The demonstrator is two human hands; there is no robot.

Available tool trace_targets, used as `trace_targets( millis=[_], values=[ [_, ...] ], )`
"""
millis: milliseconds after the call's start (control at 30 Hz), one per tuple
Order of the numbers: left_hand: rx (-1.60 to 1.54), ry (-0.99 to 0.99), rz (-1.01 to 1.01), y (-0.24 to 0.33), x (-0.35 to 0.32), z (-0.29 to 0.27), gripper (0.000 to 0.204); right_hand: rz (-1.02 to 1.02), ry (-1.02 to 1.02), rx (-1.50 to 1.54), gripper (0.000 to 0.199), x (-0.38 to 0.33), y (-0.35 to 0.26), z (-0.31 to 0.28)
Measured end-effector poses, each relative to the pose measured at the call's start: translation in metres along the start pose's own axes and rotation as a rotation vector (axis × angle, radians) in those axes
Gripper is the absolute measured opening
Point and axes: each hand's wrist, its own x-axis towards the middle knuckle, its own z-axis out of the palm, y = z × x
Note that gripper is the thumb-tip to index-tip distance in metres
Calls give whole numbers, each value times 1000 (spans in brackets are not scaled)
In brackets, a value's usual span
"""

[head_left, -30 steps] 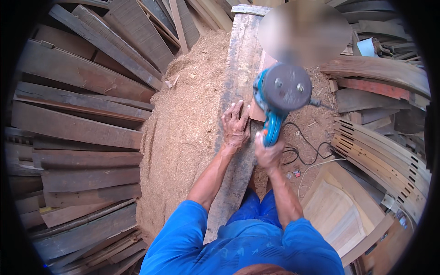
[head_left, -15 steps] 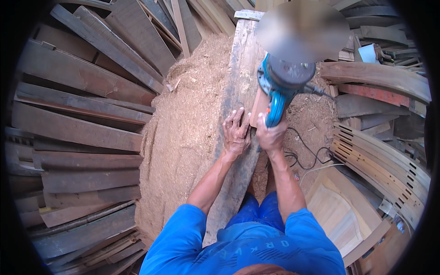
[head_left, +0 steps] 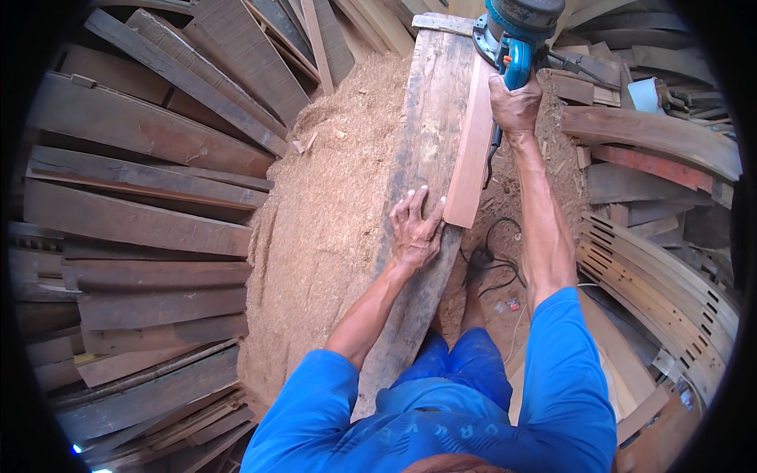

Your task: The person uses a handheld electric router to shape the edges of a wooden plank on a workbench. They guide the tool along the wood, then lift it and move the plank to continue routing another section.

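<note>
My right hand [head_left: 516,104] is wrapped round the teal handle of a power router [head_left: 520,25], far up the bench. The router has a dark round motor top and a flat base. Beneath it runs a long reddish strip of wood [head_left: 471,162], lying along the right edge of a worn, thick bench plank [head_left: 430,118]. My left hand [head_left: 415,230] lies on the plank, fingers spread, close beside the strip's near end. Whether its fingertips touch the strip is hard to tell. The router's bit is hidden.
A crosspiece [head_left: 444,24] sits at the plank's far end. Sawdust [head_left: 315,197] is heaped to the left, bordered by stacked boards [head_left: 150,217]. A black cord [head_left: 505,264] lies at the right of the plank. Slotted curved wooden pieces [head_left: 654,284] and more timber fill the right side.
My right hand has pushed the router away from me along the strip, uncovering most of its length. My left hand stays at the near end.
</note>
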Motion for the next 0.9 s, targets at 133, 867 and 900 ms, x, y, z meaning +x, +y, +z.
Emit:
trace_targets(
  millis=[133,867,900],
  values=[
    [26,17,8,-1,-2,2,49,85,-40,-33,36,-34,-13,-11],
    [9,21,58,-11,-5,11,61,377,-209,70,28,-337,-127,-104],
    [-9,18,52,-9,-5,9,61,370,-204,69,28,-335,-127,-101]
  ],
)
